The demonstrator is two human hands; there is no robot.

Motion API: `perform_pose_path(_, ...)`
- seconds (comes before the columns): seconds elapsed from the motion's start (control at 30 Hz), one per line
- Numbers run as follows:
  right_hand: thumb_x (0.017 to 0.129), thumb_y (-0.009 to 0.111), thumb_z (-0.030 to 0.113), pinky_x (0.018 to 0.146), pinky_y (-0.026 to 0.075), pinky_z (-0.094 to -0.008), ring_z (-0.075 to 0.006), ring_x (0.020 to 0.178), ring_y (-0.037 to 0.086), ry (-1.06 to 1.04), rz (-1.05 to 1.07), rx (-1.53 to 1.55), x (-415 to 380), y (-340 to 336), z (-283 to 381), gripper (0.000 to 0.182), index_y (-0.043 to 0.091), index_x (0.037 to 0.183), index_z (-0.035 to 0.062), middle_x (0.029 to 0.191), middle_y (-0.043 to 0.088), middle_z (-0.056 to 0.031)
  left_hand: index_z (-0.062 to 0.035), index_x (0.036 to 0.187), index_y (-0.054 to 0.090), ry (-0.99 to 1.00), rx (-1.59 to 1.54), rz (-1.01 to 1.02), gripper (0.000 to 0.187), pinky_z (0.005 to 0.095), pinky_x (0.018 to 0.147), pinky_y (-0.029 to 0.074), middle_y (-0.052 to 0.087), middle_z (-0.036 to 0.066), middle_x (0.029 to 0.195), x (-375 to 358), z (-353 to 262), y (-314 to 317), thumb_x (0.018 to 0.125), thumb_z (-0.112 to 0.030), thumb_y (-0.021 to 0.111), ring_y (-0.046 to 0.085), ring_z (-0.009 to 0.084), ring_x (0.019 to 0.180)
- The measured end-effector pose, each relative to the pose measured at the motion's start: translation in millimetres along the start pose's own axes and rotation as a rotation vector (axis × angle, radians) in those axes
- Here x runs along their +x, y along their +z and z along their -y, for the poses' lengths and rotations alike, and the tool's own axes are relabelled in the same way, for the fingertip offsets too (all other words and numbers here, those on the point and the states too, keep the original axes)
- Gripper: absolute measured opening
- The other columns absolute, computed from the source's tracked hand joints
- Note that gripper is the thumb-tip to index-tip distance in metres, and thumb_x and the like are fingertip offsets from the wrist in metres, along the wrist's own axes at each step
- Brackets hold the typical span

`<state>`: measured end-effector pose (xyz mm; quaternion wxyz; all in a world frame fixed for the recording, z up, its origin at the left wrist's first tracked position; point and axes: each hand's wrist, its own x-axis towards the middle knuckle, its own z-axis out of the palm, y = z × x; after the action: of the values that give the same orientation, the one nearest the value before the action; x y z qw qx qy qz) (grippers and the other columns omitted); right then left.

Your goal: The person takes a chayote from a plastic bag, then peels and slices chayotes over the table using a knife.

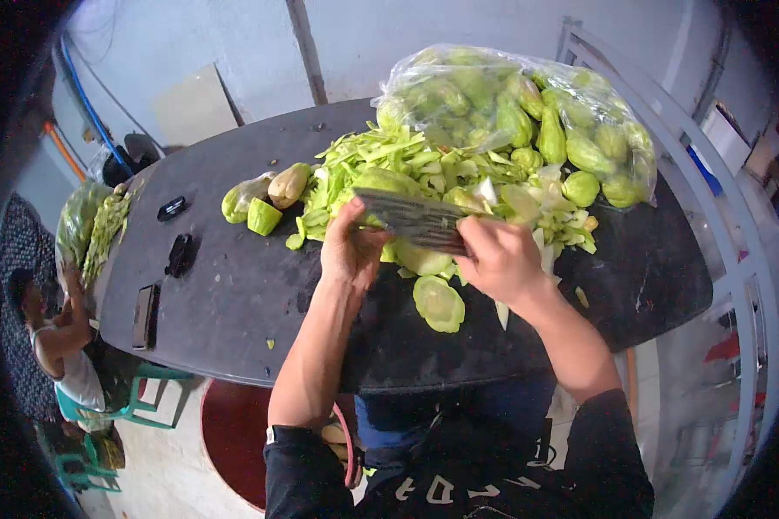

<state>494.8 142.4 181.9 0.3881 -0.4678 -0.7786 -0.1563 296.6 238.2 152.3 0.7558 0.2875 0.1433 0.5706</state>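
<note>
Both my hands grip a flat, dark grey oblong thing with lighter streaks, held slightly tilted over a heap of green peelings; I cannot tell its kind. My left hand is closed on its left end, with the thumb along the upper edge. At the right end, the fingers of my right hand are closed around it. Pale green peelings spread behind and beside it. A cut piece of chayote lies just below. Near my right hand, a narrow pale pointed piece rests on the dark table.
A clear plastic bag of whole chayotes stands at the back right. Several chayotes sit left of the peelings. A black phone-like object and small black items lie further left. Another person sits at far left by green vegetables. A metal railing runs along the right.
</note>
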Motion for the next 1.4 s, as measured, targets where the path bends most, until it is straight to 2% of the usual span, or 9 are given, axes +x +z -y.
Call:
perform_pose_path(0.3, 0.069, 0.064, 0.005, 0.048, 0.05, -0.0364, -0.0234, 0.057, 0.062, -0.142, -0.123, -0.094, 1, -2, 9, 0.019, 0.055, 0.087, 0.0053, 0.061, 0.054, -0.0048, -0.0071, 0.127, 0.053, -0.156, -0.175, -0.02, 0.05, 0.0442, 0.096, 0.048, 0.062, 0.009, 0.12, -14, 10, 0, 0.085, -0.028, 0.07, 0.059, 0.0264, 0.112)
perform_pose_path(0.77, 0.071, 0.062, 0.004, 0.047, 0.049, -0.0382, -0.0246, 0.054, 0.061, -0.137, -0.019, -0.076, 4, -10, -8, 0.014, 0.054, 0.082, 0.0081, 0.06, 0.054, -0.0046, 0.001, 0.122, 0.054, -0.188, 0.687, 0.169, 0.062, 0.0347, 0.092, 0.05, 0.062, 0.01, 0.116, -15, 3, 11, 0.063, 0.0, 0.07, 0.061, 0.0225, 0.106)
perform_pose_path(0.93, 0.075, 0.061, 0.008, 0.045, 0.049, -0.0354, -0.0196, 0.053, 0.061, -0.202, -0.058, -0.088, 2, -6, 0, 0.01, 0.055, 0.083, 0.0087, 0.06, 0.053, -0.0018, -0.0023, 0.144, 0.037, -0.133, 0.56, 0.184, 0.071, 0.0356, 0.097, 0.049, 0.058, 0.013, 0.126, -15, 17, -1, 0.084, -0.01, 0.072, 0.058, 0.021, 0.112)
perform_pose_path(1.07, 0.068, 0.064, 0.006, 0.047, 0.048, -0.034, -0.0203, 0.054, 0.059, -0.229, -0.022, -0.055, 1, -10, 5, 0.019, 0.058, 0.086, 0.0057, 0.061, 0.05, -0.0026, -0.004, 0.151, 0.02, 0.019, 0.631, 0.245, 0.086, 0.0379, 0.099, 0.048, 0.055, 0.015, 0.131, -8, 25, -28, 0.083, -0.007, 0.072, 0.057, 0.0235, 0.115)
perform_pose_path(1.13, 0.06, 0.067, 0.003, 0.05, 0.048, -0.0349, -0.0228, 0.057, 0.059, -0.234, 0.009, -0.036, 1, -10, 6, 0.028, 0.06, 0.088, 0.0026, 0.063, 0.05, -0.0047, -0.0045, 0.151, 0.02, 0.036, 0.635, 0.241, 0.086, 0.0378, 0.099, 0.048, 0.055, 0.015, 0.131, -9, 25, -25, 0.083, -0.007, 0.072, 0.057, 0.023, 0.114)
perform_pose_path(1.2, 0.076, 0.06, 0.01, 0.044, 0.048, -0.0325, -0.0179, 0.051, 0.059, -0.249, -0.04, -0.064, 1, -7, 5, 0.009, 0.056, 0.084, 0.0084, 0.058, 0.05, -0.0007, -0.0051, 0.151, 0.02, 0.051, 0.64, 0.235, 0.086, 0.0377, 0.099, 0.049, 0.055, 0.015, 0.131, -14, 23, -21, 0.083, -0.008, 0.072, 0.057, 0.0226, 0.114)
perform_pose_path(1.27, 0.076, 0.061, 0.011, 0.044, 0.048, -0.0336, -0.0187, 0.051, 0.059, -0.238, -0.069, -0.091, 2, -5, 3, 0.009, 0.056, 0.083, 0.0088, 0.058, 0.051, -0.0015, -0.0046, 0.15, 0.024, 0.049, 0.571, 0.224, 0.084, 0.0367, 0.098, 0.049, 0.056, 0.014, 0.129, -18, 19, -10, 0.083, -0.012, 0.074, 0.057, 0.0209, 0.113)
perform_pose_path(1.3, 0.077, 0.061, 0.011, 0.045, 0.049, -0.0347, -0.0195, 0.052, 0.06, -0.223, -0.099, -0.119, 1, -4, 2, 0.008, 0.056, 0.082, 0.0093, 0.058, 0.051, -0.0022, -0.0012, 0.144, 0.034, 0.071, 0.7, 0.054, 0.079, 0.0354, 0.092, 0.052, 0.06, 0.013, 0.12, -19, 19, 3, 0.077, -0.009, 0.075, 0.06, 0.0194, 0.106)
perform_pose_path(1.4, 0.076, 0.06, 0.006, 0.047, 0.051, -0.04, -0.0272, 0.055, 0.064, -0.042, 0.001, -0.07, 3, -6, -24, 0.009, 0.052, 0.078, 0.0111, 0.061, 0.058, -0.0066, 0.0025, 0.127, 0.051, 0.012, 0.591, 0.135, 0.066, 0.0328, 0.076, 0.057, 0.063, 0.011, 0.108, -19, 2, 32, 0.063, -0.001, 0.068, 0.064, 0.0195, 0.091)
